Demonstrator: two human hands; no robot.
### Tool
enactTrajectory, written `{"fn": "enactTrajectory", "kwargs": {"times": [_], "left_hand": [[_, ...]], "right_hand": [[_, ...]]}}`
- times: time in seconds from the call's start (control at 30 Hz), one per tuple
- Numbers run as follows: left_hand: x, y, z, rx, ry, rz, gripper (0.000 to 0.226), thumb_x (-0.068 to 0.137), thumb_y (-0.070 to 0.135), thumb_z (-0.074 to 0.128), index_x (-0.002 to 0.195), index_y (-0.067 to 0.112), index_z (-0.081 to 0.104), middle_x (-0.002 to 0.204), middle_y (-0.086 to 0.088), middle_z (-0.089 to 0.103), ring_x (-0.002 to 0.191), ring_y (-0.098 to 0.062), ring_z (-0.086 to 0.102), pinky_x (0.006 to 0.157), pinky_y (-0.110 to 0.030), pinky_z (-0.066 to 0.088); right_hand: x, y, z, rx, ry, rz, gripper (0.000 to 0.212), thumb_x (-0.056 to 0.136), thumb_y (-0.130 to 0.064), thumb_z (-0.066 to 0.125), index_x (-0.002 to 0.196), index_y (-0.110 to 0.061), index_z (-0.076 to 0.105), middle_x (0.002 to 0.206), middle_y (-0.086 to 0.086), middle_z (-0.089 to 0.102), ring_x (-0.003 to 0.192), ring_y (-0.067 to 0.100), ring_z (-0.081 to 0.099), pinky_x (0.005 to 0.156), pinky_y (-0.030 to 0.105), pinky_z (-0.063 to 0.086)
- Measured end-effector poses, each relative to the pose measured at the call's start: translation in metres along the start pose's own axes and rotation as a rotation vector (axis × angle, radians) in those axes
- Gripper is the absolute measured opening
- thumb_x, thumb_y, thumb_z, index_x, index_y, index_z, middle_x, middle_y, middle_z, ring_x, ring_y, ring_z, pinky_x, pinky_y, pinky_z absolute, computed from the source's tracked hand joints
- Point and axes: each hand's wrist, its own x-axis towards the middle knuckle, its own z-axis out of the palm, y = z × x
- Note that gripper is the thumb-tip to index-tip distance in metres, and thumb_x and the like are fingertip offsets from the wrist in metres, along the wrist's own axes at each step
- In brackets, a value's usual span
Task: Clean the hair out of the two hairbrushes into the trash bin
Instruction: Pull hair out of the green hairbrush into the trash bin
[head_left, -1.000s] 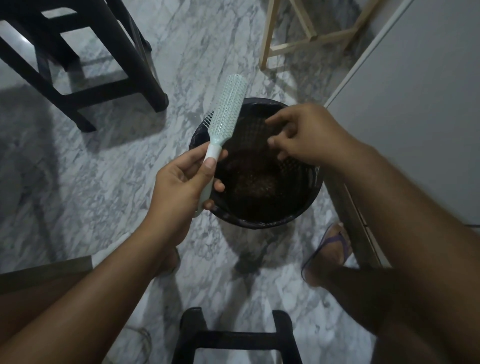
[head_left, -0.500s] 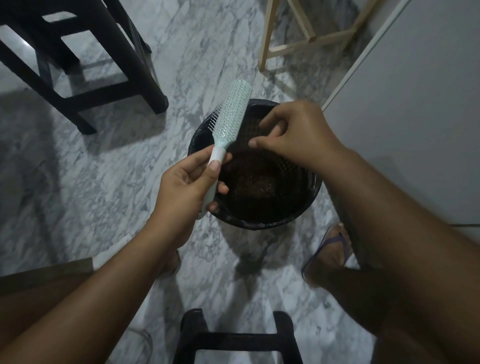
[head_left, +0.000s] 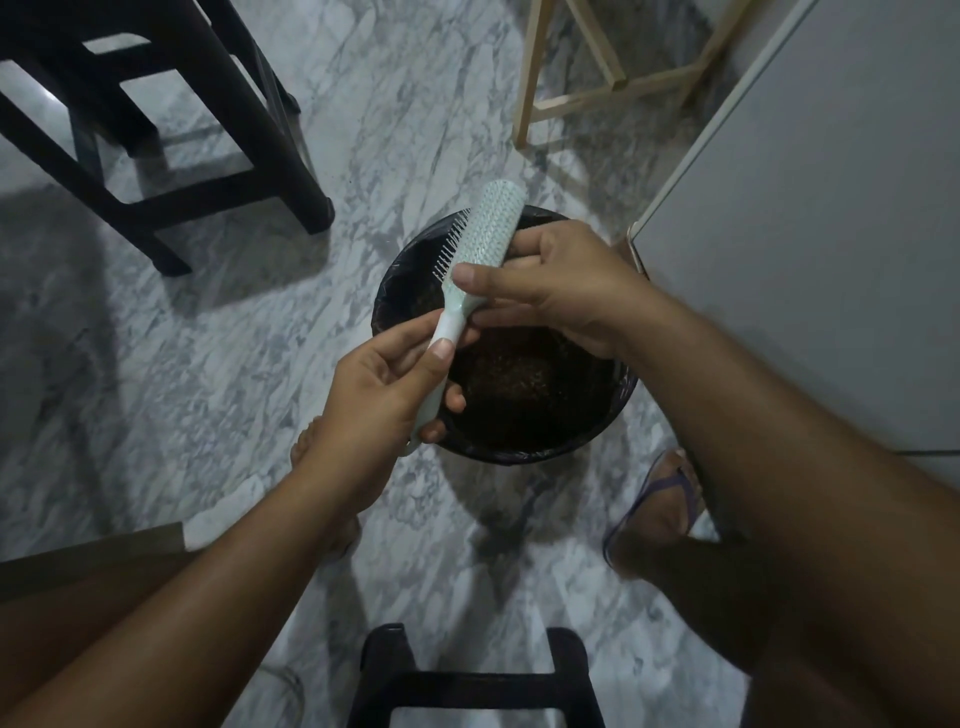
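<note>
I am holding the pale green hairbrush over the trash bin, which sits directly beneath both my hands. My left hand is wrapping closed around the handle, thumb lying along its top. My right hand is closing on the brush head, thumb pressing across the back near the neck while the other fingers are curling under, out of my sight. The bristles are pointing away from my right palm, toward my left side.

To do this step well, I judge I should be keeping the head above the bin's opening, steadying the handle firmly with my left hand, and pulling strands from the bristle roots outward so they drop straight in. I cannot tell how much hair is left in the bristles.

The brush looks like smooth hard plastic, its rounded back dimpled with rows of small holes, the bristles thin and straight. The bin is round and dark, lined with a glossy black bag, holding a brownish, fuzzy mass at the bottom.
</note>
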Motion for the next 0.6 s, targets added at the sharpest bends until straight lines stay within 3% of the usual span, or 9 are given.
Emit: {"fn": "enactTrajectory", "kwargs": {"times": [0.17,0.33,0.47,0.6], "left_hand": [[0.000,0.002,0.001,0.000,-0.011,0.006,0.031,0.098,0.013,0.057,0.129,0.011,0.064,0.117,-0.005,0.075,0.061,-0.015,0.059,0.043,-0.023,0.040],[0.000,0.004,0.001,-0.001,-0.041,0.028,0.031,0.098,0.011,0.056,0.128,0.008,0.063,0.117,-0.007,0.074,0.062,-0.016,0.063,0.040,-0.022,0.039],[-0.001,0.004,0.001,0.033,-0.062,0.034,0.031,0.097,0.012,0.056,0.128,0.010,0.063,0.117,-0.007,0.075,0.064,-0.015,0.066,0.039,-0.021,0.039],[0.000,0.002,0.000,0.051,-0.034,0.028,0.032,0.100,0.011,0.053,0.130,0.008,0.061,0.117,-0.007,0.075,0.065,-0.013,0.068,0.038,-0.020,0.039]], "right_hand": [[-0.003,-0.011,-0.012,-0.231,0.042,-0.010,0.028,0.080,-0.018,0.082,0.096,0.003,0.074,0.084,0.013,0.079,0.076,0.020,0.077,0.063,0.021,0.062],[-0.003,-0.014,-0.021,-0.374,0.075,-0.067,0.025,0.068,-0.028,0.087,0.074,-0.007,0.073,0.065,0.007,0.074,0.046,0.007,0.058,0.043,0.014,0.046],[-0.007,-0.018,-0.041,-0.541,-0.028,-0.038,0.027,0.063,-0.032,0.087,0.074,-0.009,0.076,0.065,0.003,0.073,0.052,0.006,0.058,0.049,0.012,0.047],[-0.004,-0.013,-0.057,-0.891,0.052,-0.069,0.024,0.074,-0.035,0.086,0.075,-0.012,0.077,0.061,0.002,0.072,0.050,0.004,0.061,0.053,0.011,0.045]]}}
